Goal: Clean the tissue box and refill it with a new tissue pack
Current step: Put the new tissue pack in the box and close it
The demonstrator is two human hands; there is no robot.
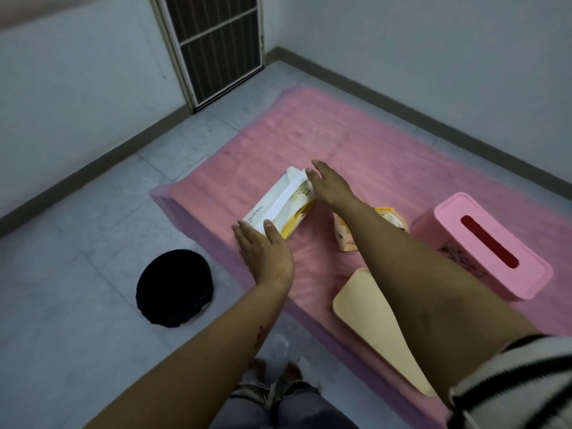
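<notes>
A white and yellow tissue pack (280,205) lies on the pink mat (356,150), its seam side up. My left hand (263,246) touches the pack's near end with straight fingers, thumb on top. My right hand (328,181) lies flat against its far end. The pink tissue box (483,246) stands on the mat to the right, slot up. A cream lid or base panel (374,323) lies near the mat's front edge, partly under my right forearm. A second, crumpled yellow pack (387,218) shows behind that forearm.
A black round bin or bag (175,287) sits on the grey tiled floor left of the mat. White walls meet in the corner behind, with a grated door (216,48). My knees (272,394) are at the bottom edge.
</notes>
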